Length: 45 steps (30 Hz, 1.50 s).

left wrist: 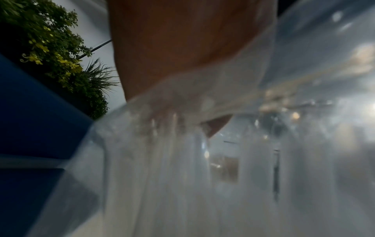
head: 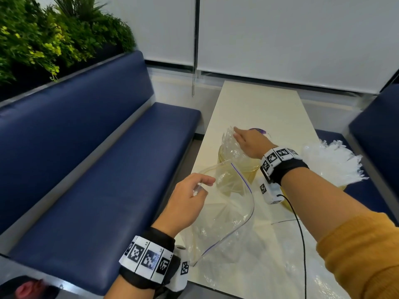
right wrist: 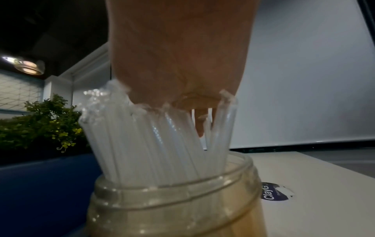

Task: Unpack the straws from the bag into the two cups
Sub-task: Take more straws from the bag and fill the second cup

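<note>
Two cups stand on the table [head: 257, 100], both with clear straws standing in them. We find the far cup [head: 239, 164] beside the bench-side edge, and the near cup [head: 290, 205] largely hidden behind the right forearm; its fanned straws [head: 330, 162] show past the wrist band.

Right hand [head: 251, 141]: it sits on top of the straw bundle [right wrist: 154, 144] in the far cup. In the right wrist view the palm rests on the straw tips and one finger [right wrist: 201, 123] reaches down among them. We see the fingers extended rather than clenched — pressing, not gripping, as far as we can tell.

Left hand [head: 187, 201]: its fingers are curled and pinch the rim of the bag [head: 224, 212] at the open mouth, holding it up just above the table's near end. The bag's zip line [head: 240, 176] runs across in front of the far cup. The left wrist view is filled by blurred plastic film [left wrist: 202, 168] — we cannot tell from it whether any straws lie inside the bag.

A sticker [right wrist: 274, 191] lies on the table just beyond the far cup. A blue bench [head: 97, 169] runs along the table's left side, with plants [head: 43, 35] behind it.
</note>
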Each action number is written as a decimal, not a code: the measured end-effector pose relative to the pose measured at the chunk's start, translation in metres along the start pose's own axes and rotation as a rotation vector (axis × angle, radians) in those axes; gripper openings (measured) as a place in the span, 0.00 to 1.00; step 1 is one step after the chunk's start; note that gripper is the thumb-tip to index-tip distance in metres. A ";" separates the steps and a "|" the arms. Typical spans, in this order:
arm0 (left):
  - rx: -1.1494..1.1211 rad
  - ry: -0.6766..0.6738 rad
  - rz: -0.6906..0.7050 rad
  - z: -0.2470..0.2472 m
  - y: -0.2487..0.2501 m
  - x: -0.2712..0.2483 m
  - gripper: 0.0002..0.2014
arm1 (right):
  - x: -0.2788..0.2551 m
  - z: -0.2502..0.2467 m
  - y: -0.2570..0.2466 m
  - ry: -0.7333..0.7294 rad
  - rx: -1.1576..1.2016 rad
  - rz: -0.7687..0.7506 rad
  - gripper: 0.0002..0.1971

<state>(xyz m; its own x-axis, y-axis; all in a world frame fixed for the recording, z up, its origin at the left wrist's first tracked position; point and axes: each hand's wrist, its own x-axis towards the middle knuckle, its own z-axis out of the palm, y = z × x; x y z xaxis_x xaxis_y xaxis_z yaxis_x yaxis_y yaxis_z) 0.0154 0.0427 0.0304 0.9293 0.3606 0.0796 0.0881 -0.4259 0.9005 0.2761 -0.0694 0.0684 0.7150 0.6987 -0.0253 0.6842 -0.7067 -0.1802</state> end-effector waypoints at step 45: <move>-0.021 0.057 0.171 -0.025 0.010 -0.018 0.23 | -0.142 0.052 -0.104 -0.242 0.515 -0.230 0.03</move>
<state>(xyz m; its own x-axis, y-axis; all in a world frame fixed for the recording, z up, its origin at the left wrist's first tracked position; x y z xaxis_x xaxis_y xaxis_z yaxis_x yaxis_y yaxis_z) -0.0090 0.0524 0.0489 0.9082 0.3312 0.2560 -0.0775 -0.4681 0.8803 0.0959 -0.0899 0.0400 0.4635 0.8748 -0.1409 0.6163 -0.4326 -0.6581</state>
